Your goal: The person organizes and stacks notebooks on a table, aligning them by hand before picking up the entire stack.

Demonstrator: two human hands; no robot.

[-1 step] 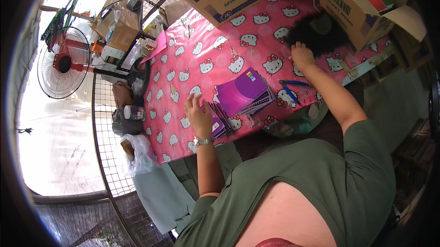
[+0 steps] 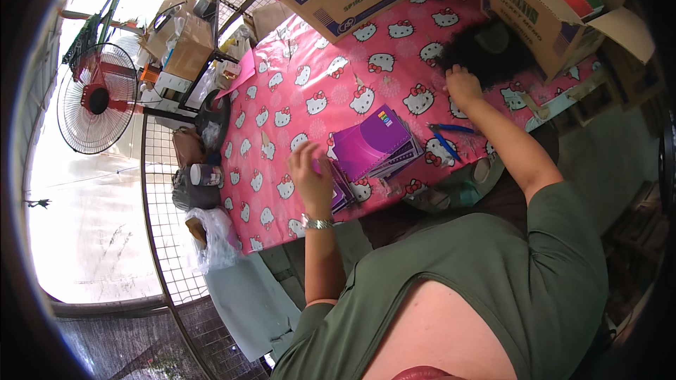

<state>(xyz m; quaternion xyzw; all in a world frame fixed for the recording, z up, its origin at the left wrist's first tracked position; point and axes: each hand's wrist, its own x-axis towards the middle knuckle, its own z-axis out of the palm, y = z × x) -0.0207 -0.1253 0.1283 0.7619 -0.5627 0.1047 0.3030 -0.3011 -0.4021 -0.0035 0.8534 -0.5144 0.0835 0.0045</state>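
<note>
My left hand (image 2: 310, 177), with a metal watch at the wrist, is over the left edge of a low stack of purple notebooks (image 2: 341, 192) near the table's front edge. Its fingers are apart and slightly bent, and no held thing shows in them. Beside it, a second stack of purple notebooks (image 2: 373, 144) lies slightly fanned. Farther right, my right hand (image 2: 465, 88) reaches to the near left edge of a dark, bristly heap (image 2: 496, 52). Those fingers are bent together at the heap, and whatever they pinch is too small to make out. Blue-handled pliers (image 2: 443, 142) lie between the fanned stack and my right forearm.
A pink patterned cloth (image 2: 282, 140) covers the table. Cardboard boxes (image 2: 352, 0) stand at the back, and another open carton (image 2: 528, 21) at the far right. A red fan (image 2: 98, 98), a jar (image 2: 205, 174) and a plastic bag (image 2: 215, 239) are on the left.
My left hand has shifted slightly to the right and turned, its fingers bending a little over the low notebook stack. My right hand stays at the dark heap.
</note>
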